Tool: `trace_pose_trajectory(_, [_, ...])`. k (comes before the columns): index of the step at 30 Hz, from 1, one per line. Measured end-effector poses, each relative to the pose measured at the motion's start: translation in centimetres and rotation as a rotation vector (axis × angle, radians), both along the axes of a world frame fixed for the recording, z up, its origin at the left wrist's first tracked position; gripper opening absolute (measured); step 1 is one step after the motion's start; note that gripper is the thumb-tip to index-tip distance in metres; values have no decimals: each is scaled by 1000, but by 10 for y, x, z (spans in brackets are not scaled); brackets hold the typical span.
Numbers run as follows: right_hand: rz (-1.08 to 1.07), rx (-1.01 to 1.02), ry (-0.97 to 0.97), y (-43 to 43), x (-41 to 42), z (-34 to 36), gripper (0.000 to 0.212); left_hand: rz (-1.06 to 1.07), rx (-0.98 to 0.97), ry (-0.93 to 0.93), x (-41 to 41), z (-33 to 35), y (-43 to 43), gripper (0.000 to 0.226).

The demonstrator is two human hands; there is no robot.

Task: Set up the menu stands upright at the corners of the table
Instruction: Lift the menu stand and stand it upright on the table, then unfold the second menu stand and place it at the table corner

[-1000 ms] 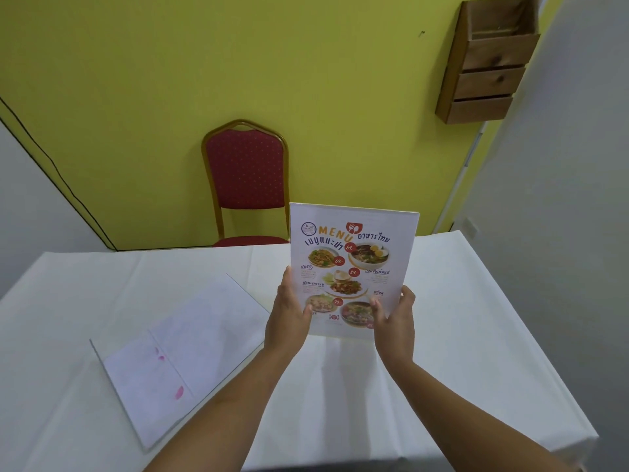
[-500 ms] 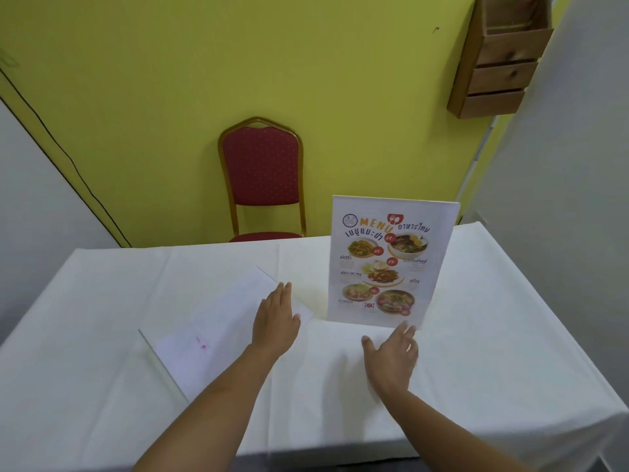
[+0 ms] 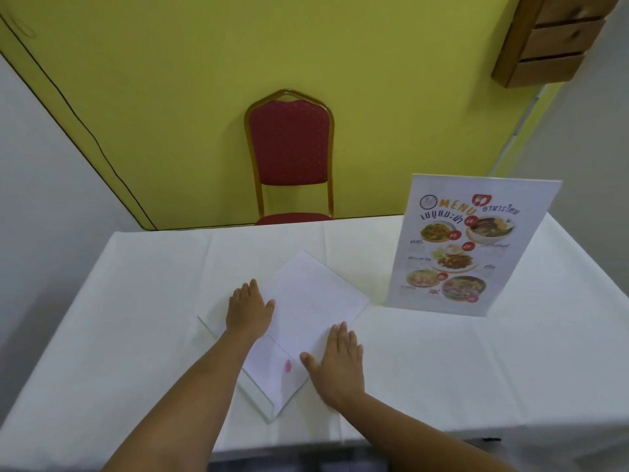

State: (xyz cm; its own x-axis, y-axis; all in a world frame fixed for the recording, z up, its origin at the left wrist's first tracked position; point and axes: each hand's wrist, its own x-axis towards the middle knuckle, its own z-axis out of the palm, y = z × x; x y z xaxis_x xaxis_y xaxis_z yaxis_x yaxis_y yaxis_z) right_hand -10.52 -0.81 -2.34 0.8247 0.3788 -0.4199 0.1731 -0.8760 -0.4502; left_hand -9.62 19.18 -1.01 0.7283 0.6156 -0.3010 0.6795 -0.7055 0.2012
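Note:
One menu stand [image 3: 469, 247] stands upright on the white-clothed table [image 3: 476, 362], toward the far right, its printed food pictures facing me. A second menu stand [image 3: 306, 308] lies flat near the table's middle, blank white side up with a pink mark near its front end. My left hand [image 3: 247, 309] rests palm down on its left edge, fingers spread. My right hand [image 3: 338, 364] lies palm down on its right front edge, fingers apart. Neither hand is closed around it.
A red chair with a gold frame [image 3: 291, 155] stands behind the table's far edge against the yellow wall. A wooden wall rack [image 3: 548, 39] hangs at the upper right. A grey wall runs close along the table's right side.
Both hands let go of the upright menu stand, which stays standing at the right. They moved left onto the flat menu stand.

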Motion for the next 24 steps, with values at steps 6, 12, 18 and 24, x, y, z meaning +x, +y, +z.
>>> trace_pose_trajectory(6, [8, -52, -60, 3, -7, -7, 87, 49, 3, -50, 0, -6, 6, 52])
trace_pose_trajectory(12, [15, -51, -67, -1, -7, -11, 89, 104, -3, -103, 5, -10, 22, 60])
trace_pose_trajectory(18, [-45, -1, -95, 0, -11, -7, 98, 164, -85, -159, 7, -7, 31, 61])
trace_pose_trajectory(24, [-239, 30, -103, 6, -20, 1, 109, 244, -211, -382, -12, 0, 36, 49])
